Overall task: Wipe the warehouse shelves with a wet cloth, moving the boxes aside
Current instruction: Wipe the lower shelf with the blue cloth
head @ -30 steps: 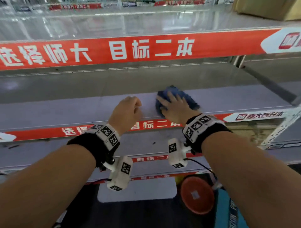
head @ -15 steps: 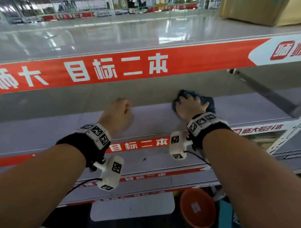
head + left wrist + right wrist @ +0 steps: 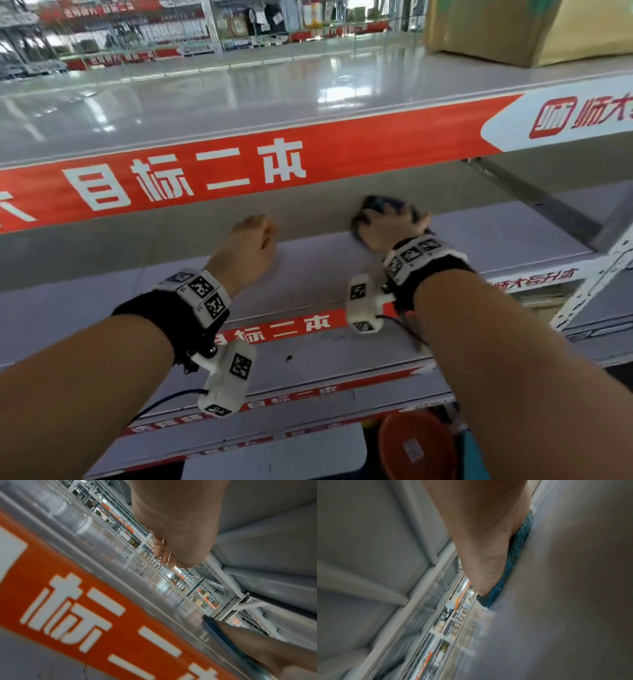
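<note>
A blue cloth (image 3: 378, 202) lies on the grey middle shelf (image 3: 496, 233), deep under the upper shelf's red banner. My right hand (image 3: 390, 222) presses flat on top of it, fingers spread; the right wrist view shows the palm (image 3: 479, 534) lying over the cloth (image 3: 513, 561). To the cloth's left, my left hand (image 3: 251, 240) rests on the same shelf as a curled fist and holds nothing; the left wrist view shows its fingers (image 3: 164, 550) folded in. A brown cardboard box (image 3: 489, 27) stands on the upper shelf at the far right.
The upper shelf (image 3: 239, 102) is glossy and bare apart from the box. A grey diagonal brace (image 3: 548, 202) and white upright (image 3: 603, 274) close the shelf's right end. Below, lower shelves with red strips, an orange basin (image 3: 418, 445) and a white sheet (image 3: 274, 455) on the floor.
My right hand has slid the cloth farther back and to the right on the shelf. The left fist stayed nearly in place. The head view has tilted up.
</note>
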